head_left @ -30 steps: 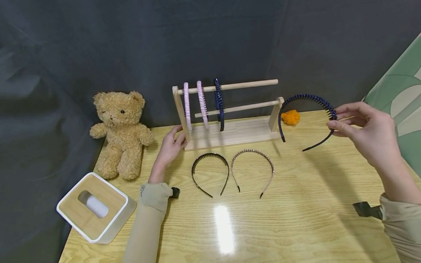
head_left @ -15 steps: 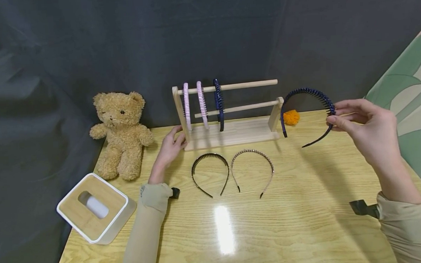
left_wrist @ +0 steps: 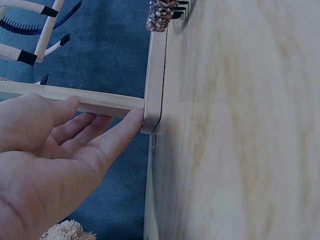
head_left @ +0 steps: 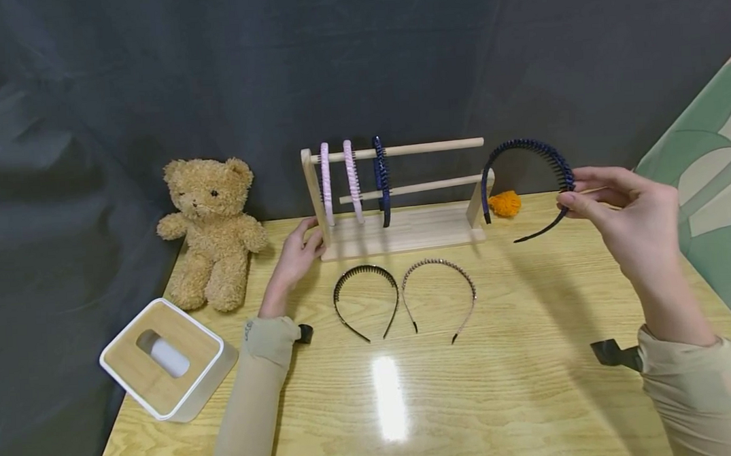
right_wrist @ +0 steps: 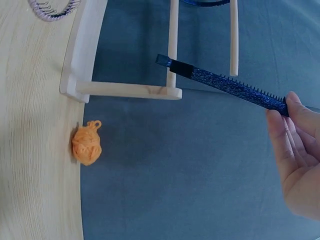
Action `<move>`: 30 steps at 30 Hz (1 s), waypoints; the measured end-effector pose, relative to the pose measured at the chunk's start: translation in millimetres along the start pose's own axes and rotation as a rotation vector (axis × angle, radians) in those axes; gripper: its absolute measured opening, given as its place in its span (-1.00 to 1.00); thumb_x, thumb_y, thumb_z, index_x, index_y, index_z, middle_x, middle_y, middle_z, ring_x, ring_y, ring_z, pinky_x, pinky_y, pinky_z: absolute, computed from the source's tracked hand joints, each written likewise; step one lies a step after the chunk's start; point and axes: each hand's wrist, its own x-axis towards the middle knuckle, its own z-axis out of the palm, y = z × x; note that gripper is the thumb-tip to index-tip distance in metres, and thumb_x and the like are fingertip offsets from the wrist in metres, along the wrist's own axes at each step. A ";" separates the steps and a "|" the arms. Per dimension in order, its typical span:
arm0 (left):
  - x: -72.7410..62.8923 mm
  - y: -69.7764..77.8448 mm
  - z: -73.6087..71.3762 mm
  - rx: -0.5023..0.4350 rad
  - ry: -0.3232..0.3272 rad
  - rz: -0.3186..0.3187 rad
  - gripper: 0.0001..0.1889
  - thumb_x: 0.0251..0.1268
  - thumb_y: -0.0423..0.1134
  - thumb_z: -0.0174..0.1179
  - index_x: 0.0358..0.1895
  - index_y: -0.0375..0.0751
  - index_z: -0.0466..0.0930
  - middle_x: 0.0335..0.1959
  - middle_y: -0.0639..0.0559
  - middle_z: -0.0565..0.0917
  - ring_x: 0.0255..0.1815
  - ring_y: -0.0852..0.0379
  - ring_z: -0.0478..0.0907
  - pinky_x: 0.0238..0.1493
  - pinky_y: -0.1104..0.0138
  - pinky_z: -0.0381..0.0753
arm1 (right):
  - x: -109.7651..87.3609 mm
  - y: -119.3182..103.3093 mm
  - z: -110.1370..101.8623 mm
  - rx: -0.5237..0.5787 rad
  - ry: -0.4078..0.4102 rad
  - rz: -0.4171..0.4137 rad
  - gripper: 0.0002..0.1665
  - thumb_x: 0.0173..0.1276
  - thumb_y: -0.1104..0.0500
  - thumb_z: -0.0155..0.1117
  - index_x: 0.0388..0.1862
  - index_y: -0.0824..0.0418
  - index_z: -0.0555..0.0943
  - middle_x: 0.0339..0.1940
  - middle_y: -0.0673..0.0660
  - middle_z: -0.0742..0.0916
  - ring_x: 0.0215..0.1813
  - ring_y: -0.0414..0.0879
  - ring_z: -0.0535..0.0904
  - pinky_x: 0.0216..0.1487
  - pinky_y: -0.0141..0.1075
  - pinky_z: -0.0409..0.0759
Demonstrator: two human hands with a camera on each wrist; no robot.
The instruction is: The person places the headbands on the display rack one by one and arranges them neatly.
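A dark, creased cloth (head_left: 395, 63) hangs behind a yellowish wooden table (head_left: 508, 398), and at the right a patterned panel (head_left: 722, 192) with green leaf shapes is cut off by the edge.

In the head view, the right hand (head_left: 641, 219) pinches a dark blue toothed headband (head_left: 524, 143) in the air, just beside the right end of the wooden rack (head_left: 408, 233); the fingertips behind the band are partly hidden. The left hand (head_left: 296, 255) rests at the rack's other end, its fingers relaxed. On the left sleeve (head_left: 255, 375) there is a small dark mark, too small to read. Two pink headbands (head_left: 352, 181) and one more blue headband (head_left: 383, 186) hang on the upper rod.

In the left wrist view, these fingers touch the end post and are not clasped around it. The bear (left_wrist: 67, 231) shows only a bit of fur, and a beaded headband (left_wrist: 161, 15) is cut by the top edge.

In the right wrist view, thumb and fingers hold the band, seen almost edge-on. Its tip crosses before a rod; whether they touch, I cannot tell.
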 end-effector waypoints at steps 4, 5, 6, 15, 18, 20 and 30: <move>0.8 0.4 0.4 -0.004 -0.002 0.000 -0.47 0.84 -0.29 -0.13 0.68 -0.37 0.13 0.57 -0.40 0.28 0.49 -0.31 0.44 0.43 0.11 0.61 | 1.5 -0.8 3.2 -0.046 0.022 0.006 -0.61 0.31 0.55 0.50 0.12 0.47 0.76 -0.27 -0.11 0.82 -0.33 -0.32 0.77 -0.22 -0.52 0.78; 0.9 0.6 0.5 -0.005 -0.003 -0.001 -0.47 0.84 -0.29 -0.13 0.68 -0.37 0.13 0.57 -0.40 0.29 0.49 -0.31 0.44 0.44 0.11 0.60 | 1.9 -0.6 3.7 -0.035 0.026 0.012 -0.62 0.31 0.55 0.51 0.11 0.47 0.76 -0.28 -0.10 0.82 -0.33 -0.32 0.77 -0.22 -0.52 0.78; 1.0 0.8 0.5 -0.007 -0.004 -0.002 -0.47 0.84 -0.29 -0.13 0.68 -0.37 0.13 0.56 -0.41 0.29 0.50 -0.31 0.43 0.44 0.10 0.60 | 2.2 -0.6 4.1 -0.023 0.030 0.017 -0.62 0.30 0.55 0.51 0.11 0.47 0.77 -0.28 -0.08 0.82 -0.33 -0.31 0.77 -0.23 -0.51 0.78; 0.5 0.2 0.2 -0.015 -0.004 -0.001 -0.48 0.84 -0.28 -0.13 0.68 -0.37 0.15 0.54 -0.43 0.31 0.50 -0.32 0.43 0.47 0.06 0.57 | 4.8 -1.4 10.8 0.085 0.067 0.028 -0.62 0.24 0.58 0.54 0.06 0.47 0.78 -0.33 -0.01 0.82 -0.36 -0.26 0.76 -0.23 -0.49 0.79; 0.2 0.3 -0.1 -0.005 -0.001 -0.002 -0.48 0.84 -0.28 -0.13 0.67 -0.37 0.16 0.54 -0.42 0.32 0.49 -0.31 0.44 0.45 0.09 0.60 | 6.3 -1.7 14.0 0.099 0.082 0.021 -0.62 0.22 0.59 0.54 0.04 0.48 0.79 -0.36 0.00 0.82 -0.39 -0.25 0.76 -0.23 -0.48 0.79; -0.2 0.6 -0.1 0.000 -0.002 -0.002 -0.48 0.84 -0.28 -0.13 0.67 -0.37 0.15 0.55 -0.41 0.30 0.49 -0.31 0.44 0.44 0.09 0.60 | 7.1 -1.7 15.8 0.145 0.087 0.022 -0.62 0.21 0.61 0.54 0.03 0.49 0.79 -0.36 0.02 0.82 -0.40 -0.23 0.76 -0.24 -0.47 0.79; -0.1 0.3 -0.1 0.000 -0.003 0.002 -0.49 0.84 -0.31 -0.14 0.67 -0.38 0.15 0.55 -0.42 0.30 0.47 -0.32 0.46 0.43 0.10 0.61 | 10.8 -3.6 23.0 0.079 0.079 0.001 -0.64 0.23 0.58 0.55 0.02 0.49 0.79 -0.33 -0.01 0.81 -0.35 -0.23 0.74 -0.21 -0.50 0.79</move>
